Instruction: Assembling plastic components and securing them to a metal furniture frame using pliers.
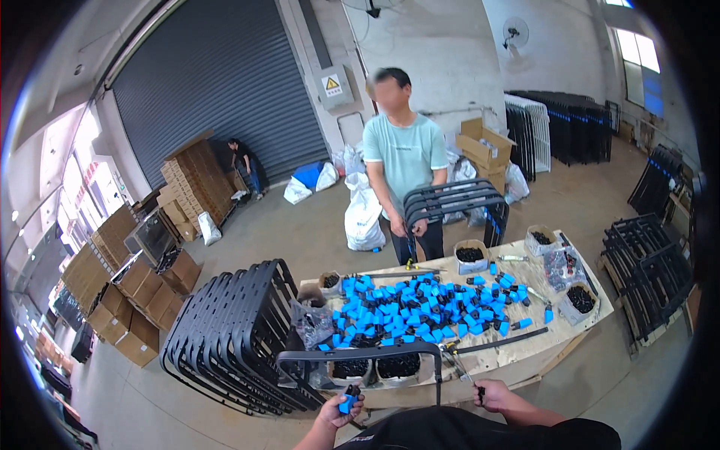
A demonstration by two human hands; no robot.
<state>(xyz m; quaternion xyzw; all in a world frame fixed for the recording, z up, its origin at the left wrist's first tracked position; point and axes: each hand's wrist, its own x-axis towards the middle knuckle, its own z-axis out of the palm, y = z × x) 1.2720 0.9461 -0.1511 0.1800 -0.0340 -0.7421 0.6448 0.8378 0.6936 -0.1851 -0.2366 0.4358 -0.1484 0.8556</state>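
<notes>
My left hand [337, 409], at the table's near edge, is closed around a small blue-and-black plastic piece [348, 400]. My right hand [496, 396] grips the dark handle of a screwdriver [466, 373], whose thin shaft points up and left toward the table. Between my hands and the pile stands a black tubular frame [360, 353] with rounded corners; its right leg runs down close to my body. A large heap of blue-and-black plastic pieces [420, 307] covers the middle of the wooden table [517, 352]. Tubs of small black parts [397, 365] sit beneath the frame's top bar.
Across the table a person [405, 150] handles several black frames [457, 196]. More black frames [232, 330] lean in a row at the left. Stacked frames [649, 262] stand at the right. Part-filled tubs [580, 300] and a flat black bar [502, 340] lie on the table.
</notes>
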